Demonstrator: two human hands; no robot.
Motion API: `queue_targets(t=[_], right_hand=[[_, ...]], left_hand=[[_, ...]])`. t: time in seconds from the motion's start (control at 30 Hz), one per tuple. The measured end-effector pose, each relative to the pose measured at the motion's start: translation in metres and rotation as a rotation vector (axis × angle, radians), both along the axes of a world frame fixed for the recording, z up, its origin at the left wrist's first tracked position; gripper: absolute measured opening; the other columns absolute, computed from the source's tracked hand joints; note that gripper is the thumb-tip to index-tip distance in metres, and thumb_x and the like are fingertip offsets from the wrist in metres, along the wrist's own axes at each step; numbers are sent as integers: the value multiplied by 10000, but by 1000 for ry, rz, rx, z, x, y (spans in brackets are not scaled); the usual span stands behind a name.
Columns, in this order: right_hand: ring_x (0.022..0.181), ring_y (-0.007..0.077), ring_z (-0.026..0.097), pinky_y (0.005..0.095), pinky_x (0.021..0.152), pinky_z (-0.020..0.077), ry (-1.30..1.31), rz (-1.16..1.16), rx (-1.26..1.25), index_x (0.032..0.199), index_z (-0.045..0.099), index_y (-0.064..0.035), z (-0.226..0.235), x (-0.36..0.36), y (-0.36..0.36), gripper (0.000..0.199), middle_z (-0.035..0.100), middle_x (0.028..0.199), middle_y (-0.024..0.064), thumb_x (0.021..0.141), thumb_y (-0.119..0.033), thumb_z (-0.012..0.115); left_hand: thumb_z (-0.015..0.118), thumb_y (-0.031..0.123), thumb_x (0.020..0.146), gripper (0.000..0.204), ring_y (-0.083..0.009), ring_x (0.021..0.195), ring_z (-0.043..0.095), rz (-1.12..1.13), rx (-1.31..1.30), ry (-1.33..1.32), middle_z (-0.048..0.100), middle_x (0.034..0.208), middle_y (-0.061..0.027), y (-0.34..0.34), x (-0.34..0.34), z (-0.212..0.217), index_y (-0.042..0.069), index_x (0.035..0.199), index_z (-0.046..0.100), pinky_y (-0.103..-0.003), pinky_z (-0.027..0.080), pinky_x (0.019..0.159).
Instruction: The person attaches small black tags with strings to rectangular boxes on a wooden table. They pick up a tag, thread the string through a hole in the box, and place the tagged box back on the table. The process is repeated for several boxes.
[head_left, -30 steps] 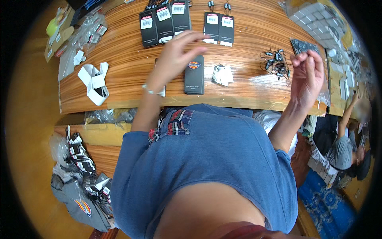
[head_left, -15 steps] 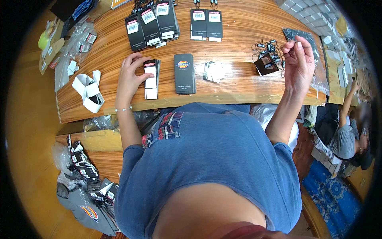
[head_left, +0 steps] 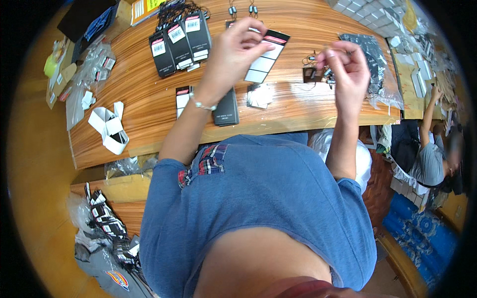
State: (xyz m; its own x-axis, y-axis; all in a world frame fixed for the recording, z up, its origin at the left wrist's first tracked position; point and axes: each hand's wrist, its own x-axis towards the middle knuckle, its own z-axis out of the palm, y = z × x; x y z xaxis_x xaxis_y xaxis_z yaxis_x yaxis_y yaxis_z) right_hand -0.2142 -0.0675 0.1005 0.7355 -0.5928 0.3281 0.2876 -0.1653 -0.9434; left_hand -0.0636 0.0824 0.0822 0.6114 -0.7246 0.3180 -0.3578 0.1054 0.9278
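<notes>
My left hand (head_left: 233, 52) pinches a hang tag (head_left: 260, 67) with a black and red top and white panels, held above the table. To its right, my right hand (head_left: 352, 72) is raised with thumb and fingers curled together; what they hold, if anything, is too small to make out. Looped black cords (head_left: 329, 78) and a small dark square card (head_left: 312, 75) lie by that hand. Under my left forearm sits a partly hidden stack of panelled tags (head_left: 182, 101). Beside it are a stack of dark grey tags (head_left: 227, 113) and a pile of small white stickers (head_left: 260, 95).
Corded black tags (head_left: 177, 47) lie in rows at the far left. A white paper strip loop (head_left: 110, 128) rests on the left. A clear bag of dark pieces (head_left: 365, 57) lies at the right. Another person (head_left: 430, 159) works beyond the table at right.
My left hand has moved right and away from me, lifting a tag off the panelled stack. My right hand has shifted left, over the cords.
</notes>
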Motion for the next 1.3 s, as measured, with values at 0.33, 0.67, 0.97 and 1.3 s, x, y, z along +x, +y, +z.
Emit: queue_targets(t=[0.33, 0.67, 0.97, 1.3], right_hand=[[722, 97, 590, 211, 634, 464, 50, -130, -194, 933, 492, 5, -10, 6, 9, 149, 595, 799, 64, 805, 3, 569], [672, 49, 525, 186, 583, 410, 88, -62, -215, 949, 472, -10, -8, 10, 6, 202, 554, 715, 21, 767, 24, 553], [617, 33, 465, 179, 565, 373, 89, -59, -209, 956, 457, -20, -5, 10, 4, 219, 514, 635, -7, 758, 33, 532], [775, 87, 574, 203, 663, 435, 47, 75, 57, 1048, 490, 5, -4, 11, 5, 227, 604, 817, 42, 830, -7, 549]], left_hand=[[678, 110, 756, 219, -155, 757, 652, -33, -83, -25, 662, 831, -106, -37, -32, -2, 17, 934, 592, -251, 529, 668], [653, 100, 775, 220, -159, 767, 656, -50, -78, -11, 665, 865, -113, -33, -32, 1, 25, 977, 609, -253, 530, 662], [625, 40, 794, 218, -152, 851, 637, -122, -2, -55, 653, 919, -93, -30, -32, 10, 0, 1007, 601, -248, 525, 727], [628, 43, 750, 152, -167, 828, 622, -47, -119, -249, 654, 886, -38, -30, -30, 11, 77, 895, 662, -279, 500, 736]])
